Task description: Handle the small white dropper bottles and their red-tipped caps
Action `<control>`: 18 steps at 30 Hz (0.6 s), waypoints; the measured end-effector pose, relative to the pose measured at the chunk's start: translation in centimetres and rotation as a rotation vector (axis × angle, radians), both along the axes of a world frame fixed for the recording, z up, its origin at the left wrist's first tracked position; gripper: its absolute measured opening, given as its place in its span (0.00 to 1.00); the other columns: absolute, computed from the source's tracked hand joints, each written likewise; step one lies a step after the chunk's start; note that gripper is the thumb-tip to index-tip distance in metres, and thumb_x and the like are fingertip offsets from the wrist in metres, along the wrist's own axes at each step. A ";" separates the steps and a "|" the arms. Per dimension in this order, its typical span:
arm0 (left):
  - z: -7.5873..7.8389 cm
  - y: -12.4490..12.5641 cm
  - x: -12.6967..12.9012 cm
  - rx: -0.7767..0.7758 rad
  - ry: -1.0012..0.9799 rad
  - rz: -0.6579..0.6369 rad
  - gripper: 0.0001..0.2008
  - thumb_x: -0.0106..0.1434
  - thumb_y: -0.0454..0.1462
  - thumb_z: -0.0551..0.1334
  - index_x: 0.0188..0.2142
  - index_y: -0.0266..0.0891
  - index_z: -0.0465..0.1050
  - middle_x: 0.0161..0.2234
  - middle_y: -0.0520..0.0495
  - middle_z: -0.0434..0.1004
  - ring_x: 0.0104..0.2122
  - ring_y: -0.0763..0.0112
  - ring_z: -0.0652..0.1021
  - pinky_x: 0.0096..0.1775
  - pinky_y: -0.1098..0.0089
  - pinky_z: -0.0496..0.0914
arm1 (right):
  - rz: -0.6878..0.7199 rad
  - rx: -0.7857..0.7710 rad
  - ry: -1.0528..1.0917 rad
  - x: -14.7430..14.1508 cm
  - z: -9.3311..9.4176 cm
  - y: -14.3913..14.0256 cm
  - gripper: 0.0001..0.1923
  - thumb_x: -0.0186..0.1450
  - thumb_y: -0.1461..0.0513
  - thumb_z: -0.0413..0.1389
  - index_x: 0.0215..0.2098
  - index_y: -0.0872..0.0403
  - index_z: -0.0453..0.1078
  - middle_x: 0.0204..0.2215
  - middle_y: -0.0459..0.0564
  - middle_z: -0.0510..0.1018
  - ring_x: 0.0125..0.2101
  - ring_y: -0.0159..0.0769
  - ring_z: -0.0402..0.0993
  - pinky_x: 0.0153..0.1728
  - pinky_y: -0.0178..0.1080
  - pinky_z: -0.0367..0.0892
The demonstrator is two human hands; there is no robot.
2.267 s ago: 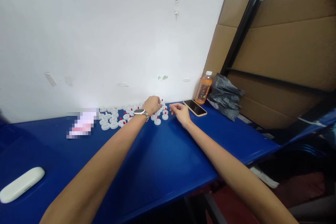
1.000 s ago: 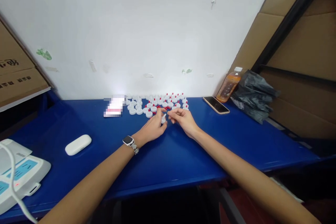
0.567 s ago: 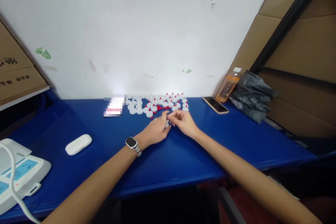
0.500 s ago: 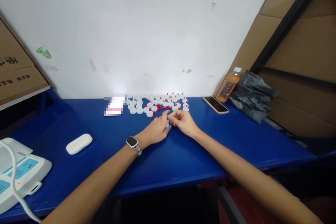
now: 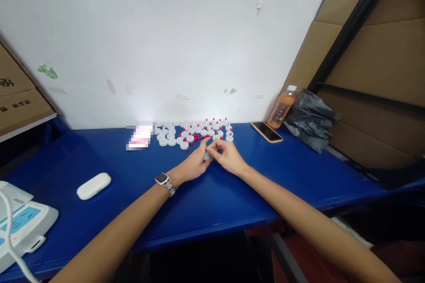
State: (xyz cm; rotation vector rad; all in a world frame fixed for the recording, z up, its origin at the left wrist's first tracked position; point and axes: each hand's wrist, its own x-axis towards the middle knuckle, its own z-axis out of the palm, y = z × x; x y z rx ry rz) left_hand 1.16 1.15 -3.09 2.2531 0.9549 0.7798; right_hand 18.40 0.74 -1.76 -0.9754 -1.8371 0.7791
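Note:
My left hand [image 5: 193, 164], with a watch on its wrist, and my right hand [image 5: 226, 156] meet over the blue table [image 5: 212, 199]. Together they pinch one small white cap [image 5: 207, 155] between the fingertips. Just behind them, near the wall, lie several white caps [image 5: 186, 132], some with red tips, and a scatter of tiny red pieces [image 5: 198, 138]. What the right fingers hold besides the cap is too small to tell.
A phone [image 5: 266, 131], an orange drink bottle [image 5: 280, 107] and a black plastic bag [image 5: 310, 117] sit at the back right before leaning cardboard. A white case [image 5: 94, 185] and a white-blue device [image 5: 23, 225] lie at the left, with a cardboard box [image 5: 16, 97] behind.
My left hand drew back from the pile of caps with one cap, and both hands came together closer to me. Over the last second they barely moved.

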 end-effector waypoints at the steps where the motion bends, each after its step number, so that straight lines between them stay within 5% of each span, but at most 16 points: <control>1: 0.0 0.0 0.1 0.021 -0.012 0.010 0.35 0.69 0.43 0.55 0.69 0.39 0.39 0.64 0.32 0.59 0.62 0.53 0.66 0.60 0.51 0.63 | -0.017 0.012 -0.008 0.2 0.3 0.0 0.09 0.66 0.58 0.56 0.32 0.55 0.72 0.26 0.46 0.77 0.26 0.31 0.70 0.29 0.34 0.64; 11: 0.6 -0.4 -2.1 0.111 0.183 0.144 0.23 0.68 0.45 0.55 0.60 0.41 0.61 0.49 0.41 0.67 0.43 0.62 0.75 0.48 0.58 0.73 | -0.198 0.225 -0.337 2.2 1.8 2.0 0.03 0.62 0.65 0.56 0.32 0.54 0.72 0.27 0.46 0.76 0.25 0.30 0.68 0.30 0.34 0.62; 18: 0.8 -0.6 -1.5 0.242 0.286 0.107 0.24 0.71 0.44 0.51 0.63 0.41 0.60 0.60 0.39 0.63 0.54 0.57 0.71 0.56 0.55 0.67 | -0.239 0.245 -0.470 2.1 1.9 2.5 0.09 0.63 0.63 0.56 0.42 0.53 0.73 0.33 0.49 0.76 0.30 0.33 0.69 0.33 0.35 0.61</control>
